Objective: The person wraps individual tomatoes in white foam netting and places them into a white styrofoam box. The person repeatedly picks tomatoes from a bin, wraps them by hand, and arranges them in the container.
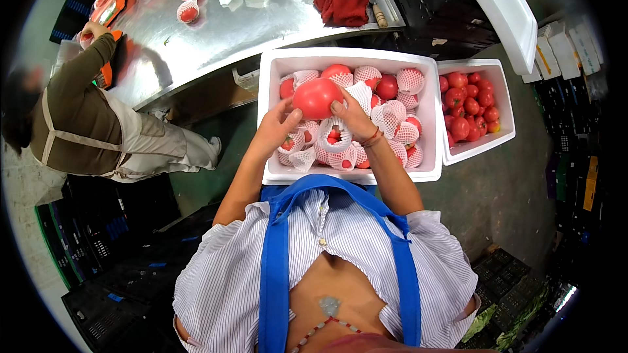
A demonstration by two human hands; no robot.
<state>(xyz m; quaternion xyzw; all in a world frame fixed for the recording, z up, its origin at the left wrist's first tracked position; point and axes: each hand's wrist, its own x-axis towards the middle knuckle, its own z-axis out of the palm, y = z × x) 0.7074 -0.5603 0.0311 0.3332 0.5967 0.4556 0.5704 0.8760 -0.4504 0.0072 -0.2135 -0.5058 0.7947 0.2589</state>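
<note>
A large red tomato [316, 99] is held up between my two hands, above an open white foam box [350, 173]. My left hand [280, 127] closes on its left and lower side with thumb and fingers. On its right side my right hand [354, 117] grips it, thumb pressed near the edge. White foam net [360, 93] shows right beside the fingers of my right hand; I cannot tell whether they hold it too. Below the tomato, a foam net sleeve [335, 134] rests among several tomatoes in the box, many wrapped in pinkish-white net.
At right stands a second foam box [481, 150] of bare tomatoes. A metal table [222, 29] beyond carries netted tomatoes, loose foam nets and a dark red cloth [342, 4]. A co-worker [78, 117] stands at left. Black crates [121, 294] are stacked around.
</note>
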